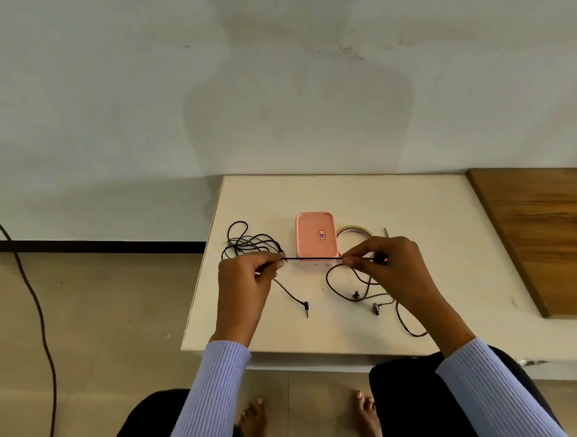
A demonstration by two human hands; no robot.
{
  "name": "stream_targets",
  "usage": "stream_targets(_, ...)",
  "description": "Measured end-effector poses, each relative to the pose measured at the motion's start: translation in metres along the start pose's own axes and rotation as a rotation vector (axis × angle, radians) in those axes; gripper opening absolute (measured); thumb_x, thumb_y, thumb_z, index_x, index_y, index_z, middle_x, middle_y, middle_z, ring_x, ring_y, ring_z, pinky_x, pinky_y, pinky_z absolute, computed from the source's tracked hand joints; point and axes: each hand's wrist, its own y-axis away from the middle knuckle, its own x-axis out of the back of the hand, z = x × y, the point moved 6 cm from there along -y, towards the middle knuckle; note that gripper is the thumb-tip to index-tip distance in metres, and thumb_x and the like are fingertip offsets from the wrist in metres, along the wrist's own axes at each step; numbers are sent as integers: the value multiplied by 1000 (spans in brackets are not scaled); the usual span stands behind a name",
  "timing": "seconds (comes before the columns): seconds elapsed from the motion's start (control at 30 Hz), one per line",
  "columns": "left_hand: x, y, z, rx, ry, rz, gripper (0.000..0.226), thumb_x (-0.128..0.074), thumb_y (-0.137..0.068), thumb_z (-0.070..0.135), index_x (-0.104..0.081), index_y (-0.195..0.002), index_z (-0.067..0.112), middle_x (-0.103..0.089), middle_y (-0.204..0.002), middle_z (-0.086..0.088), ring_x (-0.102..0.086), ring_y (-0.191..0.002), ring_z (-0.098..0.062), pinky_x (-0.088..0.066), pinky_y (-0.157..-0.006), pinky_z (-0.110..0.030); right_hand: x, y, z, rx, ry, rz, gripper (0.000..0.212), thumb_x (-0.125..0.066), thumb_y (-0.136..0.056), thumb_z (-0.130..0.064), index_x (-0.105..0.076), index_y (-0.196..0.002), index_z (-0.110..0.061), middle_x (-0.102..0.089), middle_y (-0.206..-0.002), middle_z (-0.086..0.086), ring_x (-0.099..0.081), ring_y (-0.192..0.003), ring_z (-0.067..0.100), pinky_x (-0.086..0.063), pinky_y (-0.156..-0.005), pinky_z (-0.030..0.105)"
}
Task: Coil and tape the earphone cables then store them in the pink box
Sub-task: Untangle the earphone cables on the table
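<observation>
While both hands pinch it, the thin black earphone cable [313, 258] stretches taut, left to right, between the left fingers [276, 264] and right fingers [349, 261]; its earbud end trails below the right hand [390, 273], the closed pink plastic box [316, 238] just behind.

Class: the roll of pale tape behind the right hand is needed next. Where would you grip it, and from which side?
Probably pinch the roll of pale tape across its far rim, coming from above. It seems to lie flat with its open centre upward, right of the pink box; the right hand hides its near edge.
</observation>
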Motion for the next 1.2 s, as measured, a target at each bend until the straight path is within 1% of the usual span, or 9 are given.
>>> stream_targets(0.17,-7,-1,-3,0,-229,-66,38,-67,-85,17,-63,-122,25,-70,-103,9,-60,-85,-6,-41,-69,-11,-8,0,-5,28,21,17,4,-74,-78,-23,-74,-80,-26,-70,-79,-15,-49,-60,8,-40,-58,17)
stream_targets(0.3,-33,5,10,-165,-289,-233,58,-63,-79,5,-54,-132,25,-57,-132,7,-48,-121,-12,-44,-97,-25,-23,1,-11,63,79,-10,4,-73,-79,-24,-73,-83,-23,-69,-79,-12,-50,-59,1,-41,-58,19)
stream_targets(0.37,-43,7,17,-224,-270,-255,47,-64,-82,9,-60,-126,25,-62,-126,5,-54,-116,-12,-44,-96,-24,-28,1,-15,86,88,-9,6,-73,-79,-25,-74,-85,-22,-67,-78,-11,-50,-59,-1,-38,-57,16)
stream_targets(0.5,-39,5,20,-239,-242,-149,21,-65,-88,22,-72,-108,20,-75,-97,0,-69,-86,-14,-39,-72,-6,-36,2,-19,106,58,-43,10,-74,-78,-26,-74,-87,-20,-69,-80,-7,-53,-64,3,-40,-58,14)
stream_targets(0.63,-18,-3,19,-212,-228,-12,15,-68,-85,19,-75,-99,20,-76,-86,3,-69,-74,-12,-41,-64,-9,-26,-2,-16,54,9,-30,9,-75,-76,-21,-76,-85,-21,-70,-81,-10,-55,-64,1,-41,-59,10)
stream_targets(0.87,2,-6,-3,-60,-140,77,17,-66,-86,15,-75,-100,20,-75,-91,5,-69,-81,-11,-56,-70,-28,3,-2,-2,28,-33,18,19,-77,-75,-20,-69,-71,-37,-69,-72,-19,-53,-58,1,-40,-57,10)
stream_targets(1.0,-8,-3,-7,-62,-207,3,34,-56,-92,7,-63,-122,21,-72,-106,-2,-68,-90,-16,-51,-75,-20,-3,-1,0,41,2,42,8,-74,-78,-18,-71,-78,-25,-68,-75,-12,-53,-63,1,-40,-58,10)
stream_targets(1.13,-29,-3,11,-260,-290,-113,56,-51,-86,-8,-48,-137,15,-59,-131,-8,-54,-123,-22,-42,-103,-33,-20,0,-13,104,59,71,2,-72,-80,-17,-71,-82,-18,-66,-77,-9,-52,-63,3,-41,-56,12)
stream_targets(1.2,-39,3,21,-334,-261,-169,48,-57,-87,0,-54,-131,17,-62,-128,-3,-56,-120,-18,-44,-103,-35,-31,1,-23,167,95,63,3,-72,-80,-18,-71,-83,-18,-65,-77,-9,-53,-61,5,-42,-56,15)
